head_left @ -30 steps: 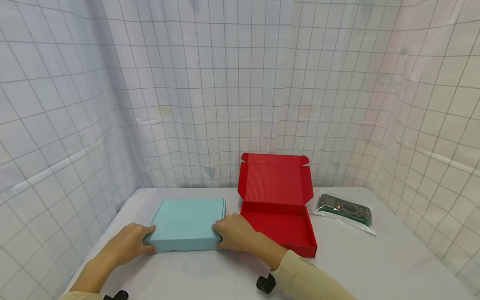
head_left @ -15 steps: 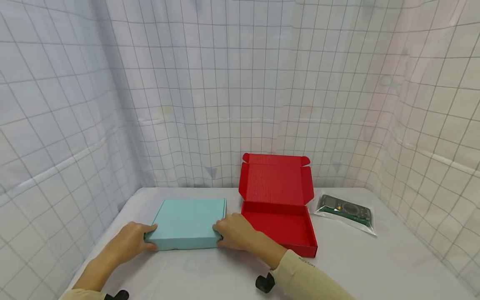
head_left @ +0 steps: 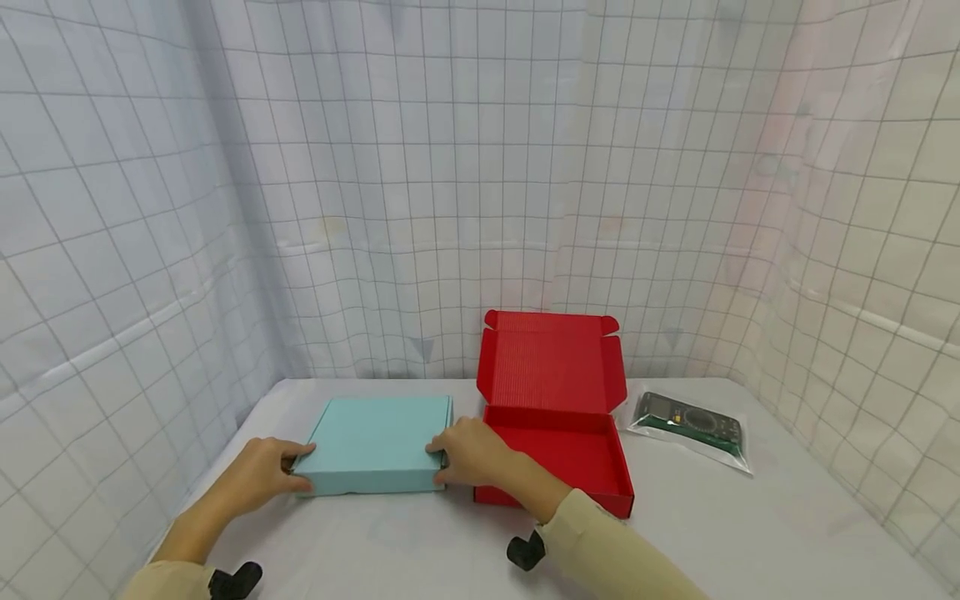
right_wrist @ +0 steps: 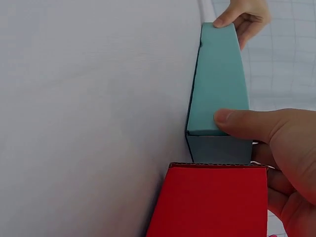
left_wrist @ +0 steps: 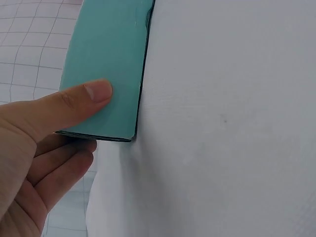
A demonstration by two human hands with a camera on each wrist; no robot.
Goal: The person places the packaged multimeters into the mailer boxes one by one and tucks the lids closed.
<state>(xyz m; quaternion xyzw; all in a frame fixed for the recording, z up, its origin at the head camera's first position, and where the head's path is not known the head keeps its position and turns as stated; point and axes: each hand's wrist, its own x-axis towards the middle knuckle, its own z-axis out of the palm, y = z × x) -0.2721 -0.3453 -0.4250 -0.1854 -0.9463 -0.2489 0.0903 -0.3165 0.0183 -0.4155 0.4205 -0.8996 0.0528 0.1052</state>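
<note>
On the left part of the white table point(head_left: 382, 550) is the pale blue box point(head_left: 375, 437), lid closed; whether it lies quite flat or is slightly raised, I cannot tell. The left hand point(head_left: 258, 477) grips its near left corner — thumb on the front wall, fingers bent round the end — and the right hand point(head_left: 471, 454) pinches the near right corner, each closed as far as the box allows. By the look of it, closing and taking hold of the box are done; letting go is not. Just to the right, the red box point(head_left: 581, 458) has its lid up, nothing showing inside. Farther right, a clear bag point(head_left: 720, 452) holds a dark meter point(head_left: 693, 421). Its markings are too small to read; no brand or label is legible.
</note>
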